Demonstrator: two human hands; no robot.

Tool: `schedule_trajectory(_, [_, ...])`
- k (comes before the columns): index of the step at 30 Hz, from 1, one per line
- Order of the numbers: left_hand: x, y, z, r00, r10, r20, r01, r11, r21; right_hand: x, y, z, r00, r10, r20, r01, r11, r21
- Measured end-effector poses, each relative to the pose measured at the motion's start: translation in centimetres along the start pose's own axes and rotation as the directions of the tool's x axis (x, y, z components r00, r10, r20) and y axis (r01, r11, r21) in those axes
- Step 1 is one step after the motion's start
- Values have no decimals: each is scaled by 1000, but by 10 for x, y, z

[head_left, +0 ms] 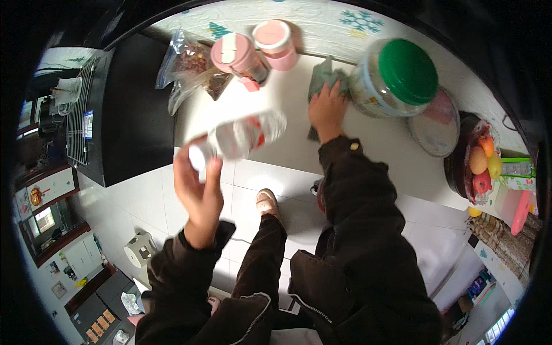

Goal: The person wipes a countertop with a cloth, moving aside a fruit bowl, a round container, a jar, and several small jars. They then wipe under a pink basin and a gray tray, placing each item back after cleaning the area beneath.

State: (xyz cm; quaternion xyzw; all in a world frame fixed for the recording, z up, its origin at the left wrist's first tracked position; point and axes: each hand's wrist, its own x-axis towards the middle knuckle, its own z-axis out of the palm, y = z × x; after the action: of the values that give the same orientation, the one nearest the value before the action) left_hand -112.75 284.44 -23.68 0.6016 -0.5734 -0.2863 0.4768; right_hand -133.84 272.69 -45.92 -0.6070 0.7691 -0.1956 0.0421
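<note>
My left hand grips a clear plastic bottle by its white-capped end. The bottle is tilted, its base pointing up and right over the counter's front edge, and it has red markings and some blur. My right hand rests on a grey-green cloth on the white counter, with its fingers over the cloth. Just right of that hand stands a big clear jar with a green lid.
Two pink-lidded containers and plastic bags of dried food stand at the counter's back left. A round clear lid and a fruit tray lie at the right. A black cabinet borders the left; a stool stands on the floor.
</note>
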Motion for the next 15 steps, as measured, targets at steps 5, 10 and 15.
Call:
schedule_trajectory(5, [-47,-15,-73,968,-249,28,242,959,147,41,-15,21,979,-202,-28,200,978,-67])
schedule_trajectory(10, [-56,-23,-98,952,-304,-13,304,950,67,-59,-33,-39,686,-711,156,706,702,96])
schedule_trajectory(15, [-31,-9,-90,982,-190,-1,190,981,49,-62,-9,-52,811,-499,305,444,865,234])
